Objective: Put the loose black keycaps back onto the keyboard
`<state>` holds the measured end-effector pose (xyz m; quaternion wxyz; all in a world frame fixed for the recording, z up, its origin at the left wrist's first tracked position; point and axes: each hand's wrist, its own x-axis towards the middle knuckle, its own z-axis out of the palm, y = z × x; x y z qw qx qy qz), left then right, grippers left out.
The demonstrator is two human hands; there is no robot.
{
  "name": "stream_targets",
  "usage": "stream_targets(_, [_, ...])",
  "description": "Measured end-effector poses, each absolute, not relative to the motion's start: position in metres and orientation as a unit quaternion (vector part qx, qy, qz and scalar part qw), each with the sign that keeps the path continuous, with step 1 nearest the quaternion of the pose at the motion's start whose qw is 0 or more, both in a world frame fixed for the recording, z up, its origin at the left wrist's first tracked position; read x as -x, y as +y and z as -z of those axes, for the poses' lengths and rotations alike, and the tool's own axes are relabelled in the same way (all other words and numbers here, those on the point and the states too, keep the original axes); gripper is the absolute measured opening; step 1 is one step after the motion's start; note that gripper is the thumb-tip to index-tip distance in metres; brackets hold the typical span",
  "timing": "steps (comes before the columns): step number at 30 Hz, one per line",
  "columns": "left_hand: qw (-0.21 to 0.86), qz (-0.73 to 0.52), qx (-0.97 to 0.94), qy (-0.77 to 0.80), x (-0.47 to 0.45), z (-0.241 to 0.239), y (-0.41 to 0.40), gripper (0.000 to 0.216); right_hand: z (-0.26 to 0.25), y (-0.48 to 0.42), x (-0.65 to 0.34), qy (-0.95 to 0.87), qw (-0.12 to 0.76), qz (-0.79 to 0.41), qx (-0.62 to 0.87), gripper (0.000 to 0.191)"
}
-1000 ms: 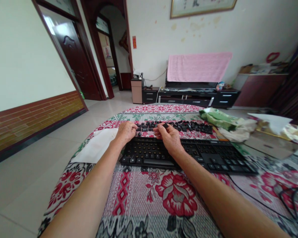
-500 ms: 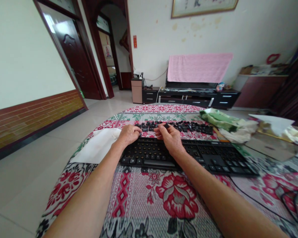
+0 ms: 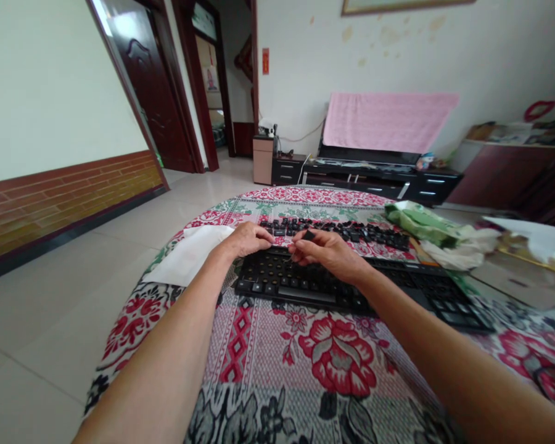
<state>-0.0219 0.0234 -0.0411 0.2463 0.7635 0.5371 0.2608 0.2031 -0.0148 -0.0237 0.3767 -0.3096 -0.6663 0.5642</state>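
A black keyboard lies across the patterned cloth, with many of its keycaps off and bare switch spots showing in its left part. At its back left corner, my left hand has its fingers closed on the edge; the fingertips are partly hidden. Over the keyboard's back edge, my right hand pinches what looks like a keycap puller, with a black handle and thin wire prongs pointing down and left. Loose black keycaps lie in a long band behind the keyboard.
A white sheet lies left of the keyboard. To the right are a green and white crumpled bag and a flat box with paper on it. A black cable curls at the right on the tablecloth.
The camera view has shifted, so the room sits higher and further right. My right hand has lowered and turned flatter, moving the puller closer over the keyboard. My left hand stays at the back left corner.
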Motion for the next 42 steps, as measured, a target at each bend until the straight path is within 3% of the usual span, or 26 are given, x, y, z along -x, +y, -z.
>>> stream_targets(10, [0.209, -0.227, -0.782, 0.542, 0.019, 0.038, 0.024, 0.022, 0.033, -0.026, -0.200, -0.758, 0.326, -0.497, 0.267, 0.017])
stream_targets(16, [0.205, -0.219, -0.791, 0.534, 0.019, 0.037, 0.024, 0.024, 0.030, -0.030, -0.196, -0.834, 0.278, -0.387, 0.278, 0.016])
stream_targets(26, [0.210, -0.220, -0.794, 0.526, 0.019, 0.036, 0.023, 0.023, 0.023, -0.039, -0.191, -0.876, 0.266, -0.309, 0.258, 0.015])
stream_targets(33, [0.259, -0.303, -0.741, 0.540, 0.026, 0.036, 0.022, 0.020, 0.033, -0.033, -0.194, -0.859, 0.273, -0.336, 0.275, 0.018])
stream_targets(39, [0.153, -0.419, -0.628, 0.638, 0.039, 0.031, 0.031, 0.023, 0.027, -0.041, -0.190, -0.884, 0.273, -0.279, 0.255, 0.017])
stream_targets(42, [0.163, -0.416, -0.596, 0.667, 0.042, 0.027, 0.029, 0.026, 0.026, -0.043, -0.187, -0.886, 0.289, -0.260, 0.253, 0.017])
